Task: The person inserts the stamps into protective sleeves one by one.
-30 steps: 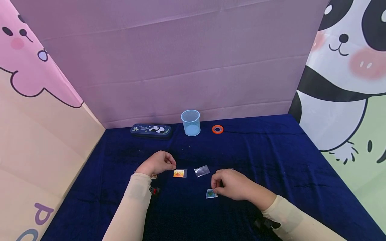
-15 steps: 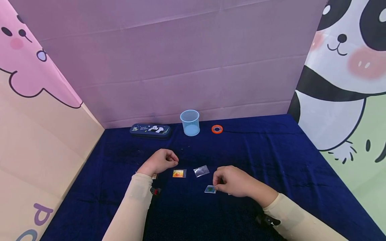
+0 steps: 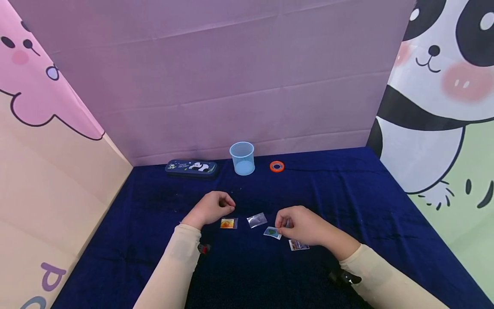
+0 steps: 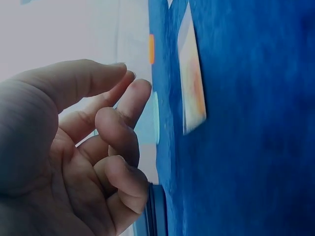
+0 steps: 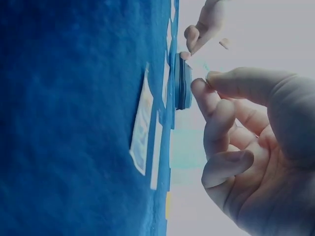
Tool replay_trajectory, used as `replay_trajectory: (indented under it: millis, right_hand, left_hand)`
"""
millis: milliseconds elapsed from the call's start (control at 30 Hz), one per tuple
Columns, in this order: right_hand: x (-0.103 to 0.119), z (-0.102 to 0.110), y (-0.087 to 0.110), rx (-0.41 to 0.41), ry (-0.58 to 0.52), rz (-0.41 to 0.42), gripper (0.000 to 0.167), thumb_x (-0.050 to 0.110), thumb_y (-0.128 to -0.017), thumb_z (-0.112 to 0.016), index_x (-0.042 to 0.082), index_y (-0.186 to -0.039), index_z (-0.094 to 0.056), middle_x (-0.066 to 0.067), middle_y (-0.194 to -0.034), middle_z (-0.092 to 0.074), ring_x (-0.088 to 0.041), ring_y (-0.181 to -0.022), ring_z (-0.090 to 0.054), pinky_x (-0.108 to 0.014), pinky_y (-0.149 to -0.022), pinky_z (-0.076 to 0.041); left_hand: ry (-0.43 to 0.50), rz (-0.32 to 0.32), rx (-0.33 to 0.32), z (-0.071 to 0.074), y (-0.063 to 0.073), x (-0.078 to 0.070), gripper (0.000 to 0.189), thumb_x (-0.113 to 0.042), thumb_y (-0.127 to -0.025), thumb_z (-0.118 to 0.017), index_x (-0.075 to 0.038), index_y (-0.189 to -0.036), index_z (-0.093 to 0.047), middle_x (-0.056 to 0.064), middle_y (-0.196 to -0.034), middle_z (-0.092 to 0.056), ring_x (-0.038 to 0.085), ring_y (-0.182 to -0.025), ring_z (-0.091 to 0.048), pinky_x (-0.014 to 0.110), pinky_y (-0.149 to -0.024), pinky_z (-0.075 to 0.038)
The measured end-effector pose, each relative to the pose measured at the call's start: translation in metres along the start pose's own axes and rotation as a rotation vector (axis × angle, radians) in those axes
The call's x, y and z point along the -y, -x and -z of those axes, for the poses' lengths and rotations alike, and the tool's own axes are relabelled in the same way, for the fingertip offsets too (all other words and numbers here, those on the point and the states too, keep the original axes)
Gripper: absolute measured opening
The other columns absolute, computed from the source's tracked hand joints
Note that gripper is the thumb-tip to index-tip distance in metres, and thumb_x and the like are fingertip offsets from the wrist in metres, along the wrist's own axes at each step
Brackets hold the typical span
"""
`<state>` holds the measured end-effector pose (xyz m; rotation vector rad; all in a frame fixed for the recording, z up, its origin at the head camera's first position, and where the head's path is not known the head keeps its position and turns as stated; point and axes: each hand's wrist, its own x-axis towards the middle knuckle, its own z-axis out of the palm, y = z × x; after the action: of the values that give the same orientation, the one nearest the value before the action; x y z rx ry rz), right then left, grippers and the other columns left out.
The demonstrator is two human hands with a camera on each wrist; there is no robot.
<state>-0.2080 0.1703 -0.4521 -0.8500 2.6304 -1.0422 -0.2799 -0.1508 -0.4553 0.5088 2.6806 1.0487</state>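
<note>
Thumb and forefinger of my right hand (image 3: 302,226) pinch a small picture card (image 3: 272,233) with a white border, blue with a green shape. In the right wrist view the pinched card is washed out by glare. Beneath that hand lies a purplish printed card (image 3: 299,245). My left hand (image 3: 212,209) hovers with loosely bent fingers, nothing between them. Just in front of it, an orange-and-yellow card (image 3: 227,223) lies partly in a clear sleeve. A shiny clear plastic sleeve (image 3: 257,220) sits between the two hands.
Along the back of the dark blue cloth (image 3: 247,274) stand a navy pencil case (image 3: 191,168) with a panda print, a light blue mesh cup (image 3: 243,159) and an orange tape roll (image 3: 276,166). A mauve fabric wall (image 3: 247,86) rises behind them.
My right hand has moved back with the blue-green card, closer to the plastic sleeve, uncovering the purplish card. My left hand has shifted a little to the right.
</note>
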Motion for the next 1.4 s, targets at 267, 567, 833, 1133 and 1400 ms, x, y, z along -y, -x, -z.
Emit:
replay_trajectory:
  millis: [267,567,833,1133,1400]
  right_hand:
    - [-0.005,0.011,0.0,-0.08,-0.032,-0.001,0.005,0.017,-0.097,-0.076,0.02,-0.094,-0.073,0.01,-0.083,-0.067,-0.014,-0.062,-0.055,-0.027,-0.056,-0.045]
    - [-0.011,0.024,0.0,-0.176,-0.029,-0.042,0.004,0.023,-0.096,-0.077,0.02,-0.093,-0.076,0.008,-0.082,-0.066,-0.015,-0.061,-0.052,-0.028,-0.052,-0.043]
    - [-0.015,0.037,0.002,-0.28,-0.035,-0.082,0.009,0.026,-0.098,-0.076,0.018,-0.096,-0.076,0.005,-0.085,-0.066,-0.017,-0.064,-0.053,-0.03,-0.054,-0.042]
    - [-0.015,0.05,0.004,-0.368,-0.05,-0.091,0.008,0.024,-0.099,-0.075,0.016,-0.1,-0.076,0.002,-0.086,-0.066,-0.017,-0.06,-0.051,-0.029,-0.05,-0.04]
    - [-0.015,0.053,0.004,-0.389,-0.052,-0.093,0.006,0.021,-0.098,-0.077,0.016,-0.101,-0.076,0.001,-0.086,-0.067,-0.018,-0.061,-0.051,-0.029,-0.05,-0.039]
  left_hand:
    - [-0.01,-0.018,0.029,-0.012,0.0,-0.014,0.004,-0.025,-0.101,-0.073,-0.022,-0.1,-0.074,-0.002,-0.095,-0.067,0.02,-0.084,-0.063,0.036,-0.079,-0.055]
    - [-0.064,-0.01,0.026,-0.022,-0.003,-0.031,0.008,-0.026,-0.097,-0.078,-0.021,-0.102,-0.074,-0.004,-0.094,-0.067,0.018,-0.084,-0.062,0.04,-0.083,-0.053]
    - [-0.126,0.004,0.055,-0.034,-0.007,-0.04,0.019,-0.028,-0.094,-0.081,-0.016,-0.108,-0.074,-0.005,-0.094,-0.066,0.015,-0.074,-0.064,0.035,-0.07,-0.055]
    - [-0.258,-0.02,0.032,-0.045,-0.013,-0.042,0.03,-0.034,-0.084,-0.09,-0.019,-0.106,-0.076,-0.004,-0.096,-0.067,0.013,-0.083,-0.061,0.037,-0.078,-0.052]
    - [-0.245,-0.009,0.054,-0.049,-0.014,-0.043,0.023,-0.028,-0.083,-0.091,-0.02,-0.095,-0.074,-0.005,-0.088,-0.065,0.015,-0.077,-0.059,0.035,-0.071,-0.05]
